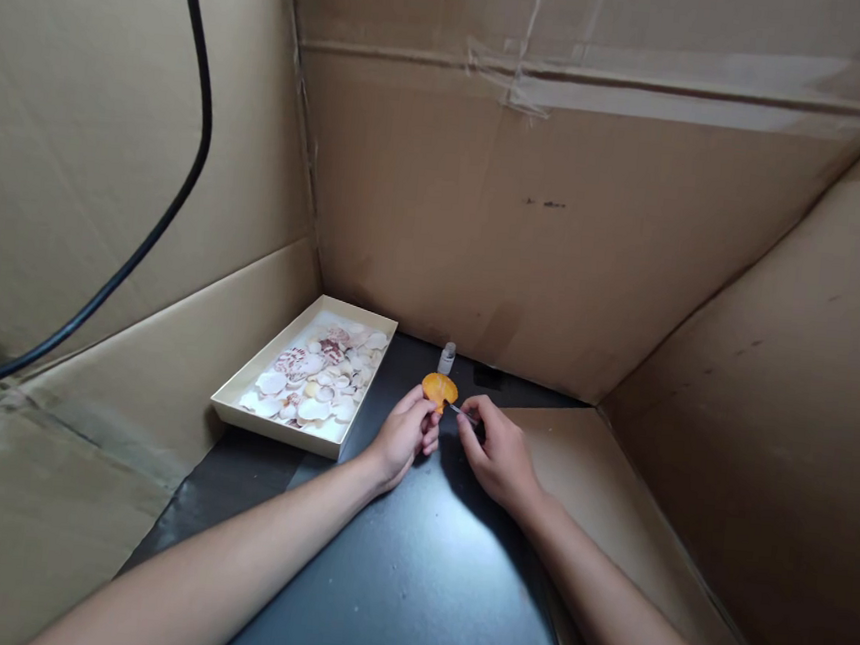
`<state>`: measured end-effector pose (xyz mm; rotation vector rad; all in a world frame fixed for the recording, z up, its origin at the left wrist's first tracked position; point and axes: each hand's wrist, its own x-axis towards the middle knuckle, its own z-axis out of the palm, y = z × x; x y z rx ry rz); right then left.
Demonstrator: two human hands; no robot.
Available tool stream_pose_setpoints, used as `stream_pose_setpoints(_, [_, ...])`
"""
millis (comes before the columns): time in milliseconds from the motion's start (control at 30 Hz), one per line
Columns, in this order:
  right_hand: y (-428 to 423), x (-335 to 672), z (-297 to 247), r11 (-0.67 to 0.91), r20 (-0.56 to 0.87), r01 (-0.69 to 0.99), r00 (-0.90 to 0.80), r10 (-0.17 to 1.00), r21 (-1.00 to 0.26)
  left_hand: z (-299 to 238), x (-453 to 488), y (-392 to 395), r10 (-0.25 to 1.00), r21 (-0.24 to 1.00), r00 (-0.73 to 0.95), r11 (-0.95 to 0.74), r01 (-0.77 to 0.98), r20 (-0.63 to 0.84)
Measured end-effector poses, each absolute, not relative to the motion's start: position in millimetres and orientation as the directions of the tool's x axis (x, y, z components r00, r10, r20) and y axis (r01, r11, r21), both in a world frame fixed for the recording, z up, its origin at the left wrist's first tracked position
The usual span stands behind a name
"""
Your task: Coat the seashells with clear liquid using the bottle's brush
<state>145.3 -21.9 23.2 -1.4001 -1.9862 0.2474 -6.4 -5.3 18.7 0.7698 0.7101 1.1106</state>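
An orange scallop shell is pinched at its lower edge between the thumb and fingers of my left hand. My right hand grips a thin, dark, stick-like tool, its tip at the shell's lower right edge. Whether the tip touches the shell I cannot tell, and much of the tool is hidden by my fingers. Just behind the shell stands a small clear bottle with a pale label. To the left of my left hand lies a shallow cream tray of white, cream and reddish-patterned shells.
Dark grey table top lies under both forearms. Tall cardboard walls enclose the back and sides, and a cardboard flap lies at the right. A black cable hangs along the left wall.
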Motion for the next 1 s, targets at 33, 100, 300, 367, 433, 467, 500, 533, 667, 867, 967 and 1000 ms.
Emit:
stream_pose_setpoints(33, [-21.7, 145.3, 22.8, 0.395, 0.420, 0.765, -0.179, 0.890, -0.509, 18.8, -6.3, -5.4, 0.951, 0.828, 0.287, 0.250, -0.502, -0.113])
stream_pose_setpoints(100, [-21.2, 145.7, 22.1, 0.366, 0.420, 0.787, -0.152, 0.895, -0.497, 18.9, -6.3, -5.6, 0.951, 0.829, 0.286, 0.249, -0.501, -0.113])
stream_pose_setpoints(300, [-21.9, 145.3, 22.0, 0.403, 0.421, 0.761, -0.189, 0.887, -0.509, 18.7, -6.2, -5.0, 0.953, 0.829, 0.282, 0.248, -0.502, -0.114])
stream_pose_setpoints(367, [-21.9, 145.1, 21.9, 0.404, 0.419, 0.756, -0.190, 0.888, -0.515, 18.7, -6.3, -5.0, 0.952, 0.830, 0.284, 0.247, -0.500, -0.113])
stream_pose_setpoints(433, [-21.3, 145.4, 21.6, 0.382, 0.423, 0.766, -0.160, 0.892, -0.517, 18.8, -6.3, -5.0, 0.951, 0.829, 0.287, 0.250, -0.501, -0.113])
stream_pose_setpoints(467, [-20.9, 145.8, 21.4, 0.371, 0.426, 0.770, -0.143, 0.893, -0.519, 18.8, -6.4, -5.1, 0.951, 0.828, 0.287, 0.251, -0.502, -0.115])
stream_pose_setpoints(500, [-20.5, 146.1, 21.2, 0.363, 0.431, 0.773, -0.129, 0.893, -0.521, 18.9, -6.4, -5.1, 0.951, 0.827, 0.287, 0.253, -0.502, -0.116])
stream_pose_setpoints(533, [-20.2, 146.4, 21.0, 0.360, 0.437, 0.773, -0.120, 0.892, -0.522, 18.9, -6.4, -5.2, 0.951, 0.826, 0.287, 0.254, -0.503, -0.118])
stream_pose_setpoints(667, [-19.9, 147.0, 20.5, 0.393, 0.475, 0.755, -0.124, 0.871, -0.525, 18.7, -6.4, -5.2, 0.951, 0.829, 0.289, 0.249, -0.501, -0.112])
stream_pose_setpoints(867, [-20.7, 146.8, 20.7, 0.424, 0.504, 0.745, -0.137, 0.853, -0.515, 18.6, -6.2, -5.5, 0.950, 0.831, 0.290, 0.254, -0.494, -0.118])
stream_pose_setpoints(967, [-20.9, 146.4, 20.9, 0.424, 0.493, 0.751, -0.150, 0.857, -0.507, 18.8, -6.1, -5.8, 0.947, 0.836, 0.299, 0.257, -0.485, -0.117])
stream_pose_setpoints(1000, [-20.8, 146.4, 21.0, 0.413, 0.485, 0.757, -0.146, 0.862, -0.506, 18.8, -6.1, -5.8, 0.946, 0.838, 0.303, 0.257, -0.482, -0.115])
